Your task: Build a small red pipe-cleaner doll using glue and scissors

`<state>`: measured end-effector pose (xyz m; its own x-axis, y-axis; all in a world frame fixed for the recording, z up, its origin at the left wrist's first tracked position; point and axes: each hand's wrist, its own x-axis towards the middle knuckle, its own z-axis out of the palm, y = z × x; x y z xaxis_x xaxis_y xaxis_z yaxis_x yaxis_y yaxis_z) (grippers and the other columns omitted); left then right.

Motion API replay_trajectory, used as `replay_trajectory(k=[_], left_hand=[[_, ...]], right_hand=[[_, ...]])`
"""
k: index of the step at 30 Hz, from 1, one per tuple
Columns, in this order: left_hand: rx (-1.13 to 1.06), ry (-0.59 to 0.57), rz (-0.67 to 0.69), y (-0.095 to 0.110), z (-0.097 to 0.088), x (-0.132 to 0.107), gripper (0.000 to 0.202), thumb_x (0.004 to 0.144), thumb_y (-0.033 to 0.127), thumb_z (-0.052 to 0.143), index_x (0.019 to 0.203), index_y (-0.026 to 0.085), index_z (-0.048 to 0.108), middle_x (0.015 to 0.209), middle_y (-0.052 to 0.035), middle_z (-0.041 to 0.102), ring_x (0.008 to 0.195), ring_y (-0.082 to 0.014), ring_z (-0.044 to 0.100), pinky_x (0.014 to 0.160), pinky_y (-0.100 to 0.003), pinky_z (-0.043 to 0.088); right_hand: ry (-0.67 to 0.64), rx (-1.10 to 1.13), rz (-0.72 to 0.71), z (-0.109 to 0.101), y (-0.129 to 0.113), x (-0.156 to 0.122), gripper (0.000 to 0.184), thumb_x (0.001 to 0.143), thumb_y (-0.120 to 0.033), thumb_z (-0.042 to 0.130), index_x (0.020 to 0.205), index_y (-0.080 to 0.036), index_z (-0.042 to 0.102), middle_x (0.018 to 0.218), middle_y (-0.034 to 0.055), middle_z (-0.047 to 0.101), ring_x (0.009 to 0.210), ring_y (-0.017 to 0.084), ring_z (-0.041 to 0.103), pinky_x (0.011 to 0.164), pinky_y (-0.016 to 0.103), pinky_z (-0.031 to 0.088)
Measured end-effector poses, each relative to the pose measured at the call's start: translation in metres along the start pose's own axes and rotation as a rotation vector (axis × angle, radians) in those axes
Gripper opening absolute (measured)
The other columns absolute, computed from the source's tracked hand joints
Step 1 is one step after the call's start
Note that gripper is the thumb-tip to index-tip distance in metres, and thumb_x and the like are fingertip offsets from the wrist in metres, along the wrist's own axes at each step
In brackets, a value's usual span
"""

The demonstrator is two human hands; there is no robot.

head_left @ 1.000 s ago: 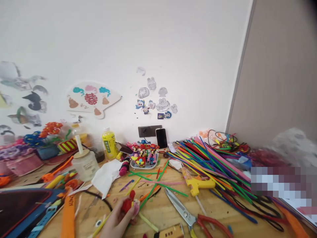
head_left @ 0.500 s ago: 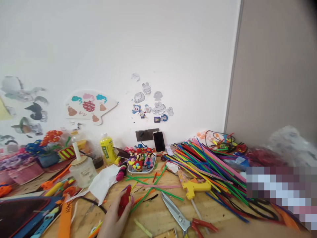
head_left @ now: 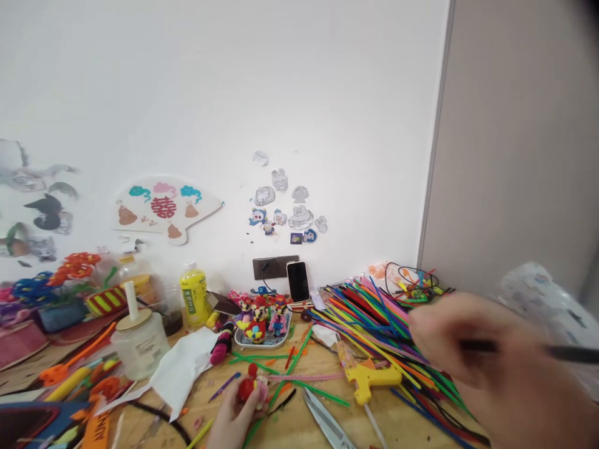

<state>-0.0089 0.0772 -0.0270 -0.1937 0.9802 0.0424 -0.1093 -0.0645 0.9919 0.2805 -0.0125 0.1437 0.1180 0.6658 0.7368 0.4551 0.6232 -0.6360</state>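
- The left hand [head_left: 234, 418] sat at the bottom of the view, just left of centre, with its fingers [head_left: 255, 405] curled closed around a small red figure [head_left: 246, 390], which showed a pink patch and a red knob on top.
- That figure lay within the hand, clear of the tabletop. A light, steady pinch seemed the right hold for such a small, soft piece, with the fingertips kept clear of the part being worked.
- The right hand [head_left: 496, 368] was at the left hand's 3 o'clock, blurred by motion, with a dark thin rod [head_left: 571, 353] across it. The blur hid whether its fingers gripped the rod.
- A yellow hot glue gun [head_left: 369, 377] lay at the left hand's 2 o'clock, and steel scissors [head_left: 327, 424] at 4 o'clock.
- A tray of small figures [head_left: 259, 324] stood at 12 o'clock, before a phone [head_left: 298, 282].
- A yellow bottle [head_left: 193, 296] stood at 11 o'clock; its green label was too small to read.
- An orange strip [head_left: 96, 430] at 8 o'clock showed capitals, perhaps "AUN", cut off by the frame.
- A fan-shaped paper [head_left: 163, 207] on the wall bore the red double-happiness character, the only clearly legible writing.
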Motion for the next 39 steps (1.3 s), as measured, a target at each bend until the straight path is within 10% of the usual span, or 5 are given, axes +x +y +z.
replay_trajectory(k=[5,10,15,24,39], left_hand=[[0.020,0.007,0.072,-0.005,0.000,0.002,0.047,0.052,0.053,0.073,0.081,0.019,0.059,0.064,0.0006,0.070,0.064,-0.0214,0.065,0.061,-0.030,0.054],[0.003,0.096,0.050,0.002,-0.004,0.004,0.056,0.048,0.056,0.073,0.085,0.018,0.056,0.068,-0.0010,0.071,0.066,-0.0231,0.067,0.064,-0.032,0.055],[-0.033,0.152,0.057,0.010,-0.004,0.002,0.057,0.048,0.059,0.071,0.085,0.018,0.054,0.066,0.0003,0.070,0.064,-0.0235,0.068,0.068,-0.035,0.055],[0.073,0.105,0.121,0.015,0.001,0.001,0.051,0.049,0.057,0.071,0.079,0.018,0.059,0.068,-0.0015,0.070,0.067,-0.0246,0.066,0.068,-0.035,0.054],[0.156,0.044,0.175,-0.001,0.001,0.002,0.042,0.062,0.039,0.063,0.097,0.018,0.054,0.099,-0.0072,0.067,0.101,-0.0267,0.060,0.092,-0.039,0.043]], right_hand=[[-0.502,-0.201,-0.051,0.053,-0.005,0.026,0.032,0.087,-0.042,0.043,0.110,-0.024,0.058,0.069,0.0002,0.060,0.060,0.015,0.054,0.054,0.024,0.041],[-0.856,-0.516,-0.238,0.110,0.042,0.004,0.024,0.086,-0.023,0.045,0.078,-0.021,0.068,0.073,0.0043,0.062,0.071,0.019,0.056,0.064,0.027,0.042],[-0.809,-0.522,-0.187,0.104,0.060,-0.014,0.022,0.083,-0.016,0.046,0.084,-0.023,0.067,0.080,0.0034,0.063,0.080,0.019,0.056,0.070,0.027,0.043],[-0.294,-0.563,0.021,0.044,0.131,-0.052,0.028,0.087,-0.016,0.034,0.089,-0.020,0.062,0.085,0.0083,0.065,0.083,0.024,0.059,0.074,0.038,0.047],[-0.331,-0.666,-0.161,0.049,0.136,-0.059,0.021,0.085,-0.012,0.039,0.086,-0.016,0.059,0.080,0.0073,0.063,0.081,0.023,0.056,0.071,0.034,0.044]])
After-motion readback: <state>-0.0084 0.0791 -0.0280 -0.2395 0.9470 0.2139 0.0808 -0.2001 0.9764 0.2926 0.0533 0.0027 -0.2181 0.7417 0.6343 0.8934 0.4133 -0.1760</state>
